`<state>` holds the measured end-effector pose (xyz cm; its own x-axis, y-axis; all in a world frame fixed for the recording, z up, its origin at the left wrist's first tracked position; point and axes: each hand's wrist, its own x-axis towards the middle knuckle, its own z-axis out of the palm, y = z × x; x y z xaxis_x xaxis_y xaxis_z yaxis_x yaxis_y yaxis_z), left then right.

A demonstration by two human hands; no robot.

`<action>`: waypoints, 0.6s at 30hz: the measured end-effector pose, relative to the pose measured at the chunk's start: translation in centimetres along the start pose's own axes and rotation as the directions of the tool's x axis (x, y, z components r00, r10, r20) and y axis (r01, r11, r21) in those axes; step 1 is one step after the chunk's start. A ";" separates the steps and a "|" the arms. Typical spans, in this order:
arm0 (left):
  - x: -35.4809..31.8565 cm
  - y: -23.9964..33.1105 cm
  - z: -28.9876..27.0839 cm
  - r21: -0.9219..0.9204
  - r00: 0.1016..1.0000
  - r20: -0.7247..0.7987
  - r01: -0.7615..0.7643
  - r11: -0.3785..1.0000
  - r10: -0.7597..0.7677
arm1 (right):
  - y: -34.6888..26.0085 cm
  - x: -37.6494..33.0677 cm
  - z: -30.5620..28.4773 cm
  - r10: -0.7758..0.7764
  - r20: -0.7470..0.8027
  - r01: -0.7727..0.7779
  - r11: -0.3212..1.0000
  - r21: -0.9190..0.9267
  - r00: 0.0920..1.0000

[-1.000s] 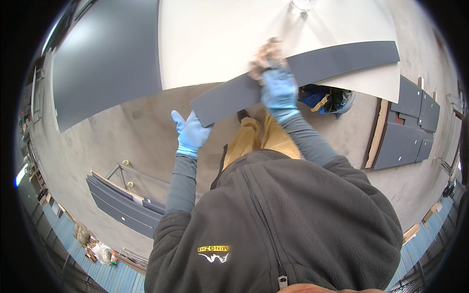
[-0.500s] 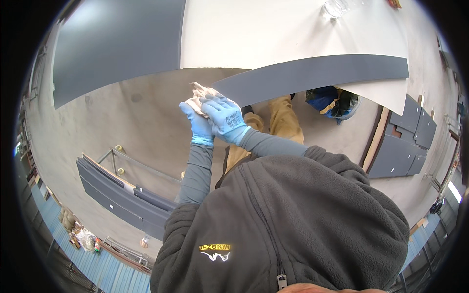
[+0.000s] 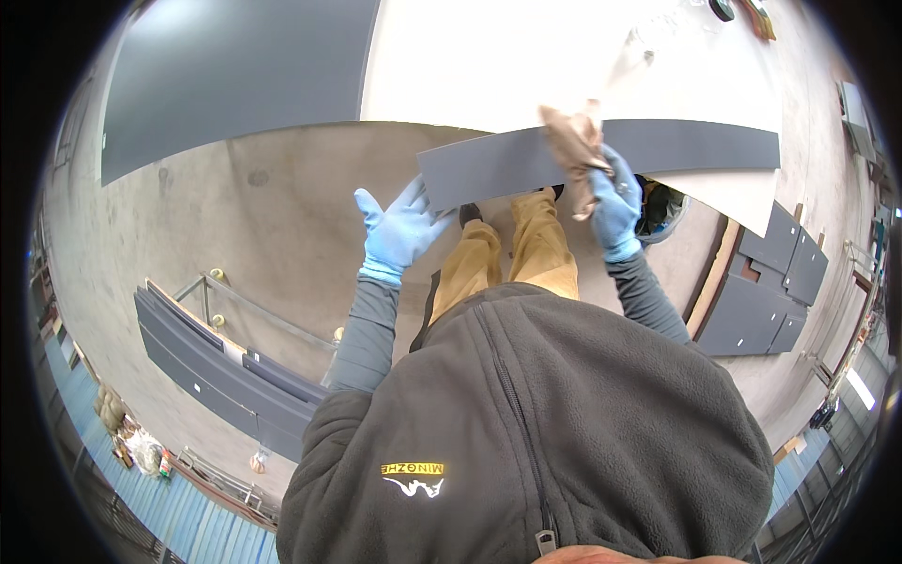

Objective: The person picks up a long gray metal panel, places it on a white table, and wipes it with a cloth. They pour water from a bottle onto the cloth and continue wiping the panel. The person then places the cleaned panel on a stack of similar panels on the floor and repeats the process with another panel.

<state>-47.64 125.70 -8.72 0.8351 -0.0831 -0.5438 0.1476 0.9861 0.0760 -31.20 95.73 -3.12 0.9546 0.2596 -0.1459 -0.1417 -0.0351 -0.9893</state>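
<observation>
Panel [image 3: 672,144]: long, narrow strip, slate grey and matte, broad face up, lying flat and slightly oblique, its long edges curved in the fisheye view; right part rested on the white tabletop [image 3: 470,66], left part jutted past the near edge over the floor, lower left corner at the fingers of the left hand [image 3: 398,233]. Rag [image 3: 571,141]: beige-tan, crumpled, motion-blurred, bunched in the right hand [image 3: 615,209], lay across the panel near mid-length, upper end crossing the far edge, lower folds dangling past the near one.
</observation>
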 end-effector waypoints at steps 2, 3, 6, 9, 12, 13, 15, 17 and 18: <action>-0.3 -0.3 0.5 -0.018 1.000 -0.001 -0.005 1.000 0.005 | 2.3 1.2 -1.1 -0.107 -0.178 0.062 0.968 -0.242 0.978; -0.3 -0.6 0.6 -0.061 1.000 0.021 -0.014 0.998 0.016 | 3.7 1.4 -1.0 -0.096 -0.188 0.034 0.951 -0.308 0.977; -0.2 -1.2 0.1 -0.105 0.992 0.119 -0.023 0.994 0.035 | 7.1 0.6 2.3 -0.546 0.070 0.384 0.485 -0.786 0.835; -0.3 -1.4 -1.1 -0.039 0.988 0.151 -0.032 0.999 0.037 | 8.2 -2.5 8.8 -0.506 0.303 0.571 0.541 -0.618 0.807; -0.3 -1.0 -2.8 -0.189 0.911 0.412 0.110 0.976 -0.023 | 7.6 -4.9 15.7 -0.448 0.443 0.619 0.674 -0.404 0.777; -0.3 -1.1 -3.4 0.236 0.976 -0.030 -0.201 0.951 0.214 | 7.2 -5.3 17.3 -0.476 0.393 0.607 0.715 -0.348 0.787; -0.2 -0.9 -4.4 0.783 0.890 0.001 -0.284 0.554 0.455 | 6.4 -5.7 19.4 -0.290 0.346 0.369 0.910 -0.190 0.892; -0.3 -0.9 -4.9 0.749 0.913 -0.031 -0.248 0.614 0.407 | 5.9 -5.6 20.0 0.240 0.386 -0.244 0.969 -0.039 0.891; -0.5 -1.0 -4.7 0.360 0.959 -0.149 -0.176 0.916 0.242 | 5.8 -5.4 19.7 0.387 0.424 -0.458 0.886 0.076 0.819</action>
<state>-50.72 125.49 -12.47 0.7571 0.1809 -0.6278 0.1791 0.8666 0.4657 -42.33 113.18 -8.01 0.6155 0.6086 -0.5007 -0.5828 -0.0762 -0.8090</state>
